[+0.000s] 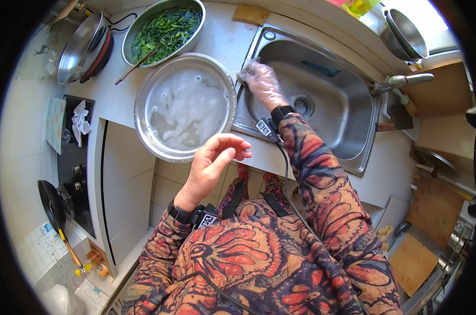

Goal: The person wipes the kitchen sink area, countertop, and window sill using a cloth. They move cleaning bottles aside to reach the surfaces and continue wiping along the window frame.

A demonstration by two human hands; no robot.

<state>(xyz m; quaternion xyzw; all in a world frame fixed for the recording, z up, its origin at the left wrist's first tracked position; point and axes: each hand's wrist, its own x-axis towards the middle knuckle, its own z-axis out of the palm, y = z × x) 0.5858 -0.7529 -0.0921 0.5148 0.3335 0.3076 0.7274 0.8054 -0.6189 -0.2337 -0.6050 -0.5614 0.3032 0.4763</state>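
A clear plastic glove covers my right hand [264, 82], which presses a bunched grey cloth or scouring pad [245, 71] against the left rim of the stainless steel sink [332, 130]. The pad is partly hidden by the fingers. My bare left hand [214, 165] hovers by the counter's front edge, fingers curved and thumb apart, holding nothing. Just beyond it stands a wide metal basin [186, 104] of cloudy, sudsy water. Behind that basin is an oval metal bowl of chopped green leaves [165, 33], with wooden chopsticks [137, 65] resting on its rim.
On the right, a faucet [399, 81] reaches over the sink, with a cleaver [395, 120] nearby. Metal bowls [405, 35] sit by the window. At left are a black stovetop [74, 165], a wok [51, 204] and a large metal pot [82, 49]. A cable hangs from my right wrist.
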